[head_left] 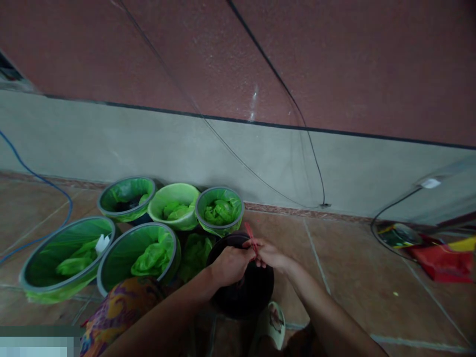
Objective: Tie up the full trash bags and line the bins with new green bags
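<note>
My left hand (pixel 231 265) and my right hand (pixel 270 254) meet above the far rim of a dark round bin (pixel 243 297). Pinched between my fingers is a thin red strip (pixel 249 230), its loose end sticking up; it looks like a tie or drawstring. Both hands have their fingers closed around it. The inside of the bin is black, and I cannot tell whether a dark bag lines it. To its left stand several round bins lined with green plastic bags, the nearest being a bin with a grey rim (pixel 137 225).
A light green bin (pixel 173 187) and other lined bins stand along the wall (pixel 260 163). Blue hose (pixel 55 188) lies at the left. Black cable (pixel 375 218) and a red and yellow bag (pixel 442 263) are on the right. A slippered foot (pixel 275 325) is beside the dark bin.
</note>
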Motion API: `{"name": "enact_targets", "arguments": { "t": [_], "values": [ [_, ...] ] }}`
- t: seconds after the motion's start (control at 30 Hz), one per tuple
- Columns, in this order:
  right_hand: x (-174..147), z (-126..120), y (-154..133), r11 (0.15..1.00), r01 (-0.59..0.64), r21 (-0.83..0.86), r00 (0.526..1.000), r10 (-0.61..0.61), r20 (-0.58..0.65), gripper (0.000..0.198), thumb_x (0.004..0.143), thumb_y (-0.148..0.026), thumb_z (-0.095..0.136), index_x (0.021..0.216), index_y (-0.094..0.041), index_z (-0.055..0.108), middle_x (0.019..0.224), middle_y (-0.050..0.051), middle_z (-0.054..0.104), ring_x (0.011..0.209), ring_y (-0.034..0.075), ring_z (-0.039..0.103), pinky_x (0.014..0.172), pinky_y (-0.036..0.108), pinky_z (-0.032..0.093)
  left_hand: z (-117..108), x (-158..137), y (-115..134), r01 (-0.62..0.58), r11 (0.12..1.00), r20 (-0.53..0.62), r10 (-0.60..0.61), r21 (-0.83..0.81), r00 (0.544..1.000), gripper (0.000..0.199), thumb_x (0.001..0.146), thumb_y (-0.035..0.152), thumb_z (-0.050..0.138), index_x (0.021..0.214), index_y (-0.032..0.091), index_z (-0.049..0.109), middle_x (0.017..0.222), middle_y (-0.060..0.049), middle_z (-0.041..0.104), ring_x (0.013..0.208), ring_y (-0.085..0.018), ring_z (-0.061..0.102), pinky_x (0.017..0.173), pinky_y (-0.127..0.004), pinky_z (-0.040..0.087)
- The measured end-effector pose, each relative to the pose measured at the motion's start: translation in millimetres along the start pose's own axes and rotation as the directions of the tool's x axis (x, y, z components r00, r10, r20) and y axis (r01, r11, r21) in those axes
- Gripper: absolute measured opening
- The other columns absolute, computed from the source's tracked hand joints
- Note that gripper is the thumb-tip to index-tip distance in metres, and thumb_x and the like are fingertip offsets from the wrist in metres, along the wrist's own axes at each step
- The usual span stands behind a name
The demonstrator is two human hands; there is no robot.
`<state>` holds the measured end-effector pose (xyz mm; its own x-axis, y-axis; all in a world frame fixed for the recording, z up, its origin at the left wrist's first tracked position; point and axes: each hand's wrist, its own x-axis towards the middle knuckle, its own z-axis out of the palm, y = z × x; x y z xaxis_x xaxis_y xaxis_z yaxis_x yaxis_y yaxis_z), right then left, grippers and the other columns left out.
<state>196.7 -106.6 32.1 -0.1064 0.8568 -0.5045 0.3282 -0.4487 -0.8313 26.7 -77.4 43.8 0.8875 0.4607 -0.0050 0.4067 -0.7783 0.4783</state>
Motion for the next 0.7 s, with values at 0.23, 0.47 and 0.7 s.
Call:
{"name": "enact_targets", "arguments": {
  "t": [0.23, 0.47, 0.7],
  "values": [
    [-1, 1, -2, 1.000, 0.009, -0.006, 0.991, -0.008, 0.137, 0.024, 0.076, -0.023, 0.049, 0.092, -0.017, 0.065, 0.053, -0.007, 0.053, 0.040, 0.005, 0.045, 0.037, 0.014, 0.032, 2, -3, 0, -0.031, 0.996, -0.056, 0.036, 0.081, 0.998, 0.021, 0.092, 0.018, 0.045, 0.099, 0.021, 0.065, 0.107, -0.006, 0.070, 0.086, -0.018, 0.068, 0.071, -0.025, 0.051],
    [-13, -6, -8, 0.967, 0.012, 0.255, 0.981, -0.061, 0.185, 0.033, 0.070, -0.038, 0.065, 0.095, -0.017, 0.062, 0.069, -0.001, 0.066, 0.045, 0.005, 0.051, 0.040, 0.015, 0.037, 8, -3, 0, 0.069, 0.985, -0.332, -0.012, 0.160, 0.943, 0.014, 0.090, 0.020, 0.053, 0.093, 0.017, 0.066, 0.085, -0.005, 0.069, 0.069, -0.014, 0.063, 0.066, -0.025, 0.049],
    [-1, -7, 8, 0.964, 0.104, 0.244, 0.986, -0.131, 0.099, 0.027, 0.077, -0.042, 0.063, 0.086, -0.017, 0.062, 0.069, 0.000, 0.062, 0.049, 0.007, 0.050, 0.047, 0.021, 0.041, 5, 0, -4, 0.056, 0.985, -0.489, 0.032, 0.164, 0.872, 0.014, 0.087, 0.013, 0.056, 0.082, 0.019, 0.067, 0.084, -0.002, 0.067, 0.076, -0.014, 0.060, 0.073, -0.026, 0.048]
  ]
}}
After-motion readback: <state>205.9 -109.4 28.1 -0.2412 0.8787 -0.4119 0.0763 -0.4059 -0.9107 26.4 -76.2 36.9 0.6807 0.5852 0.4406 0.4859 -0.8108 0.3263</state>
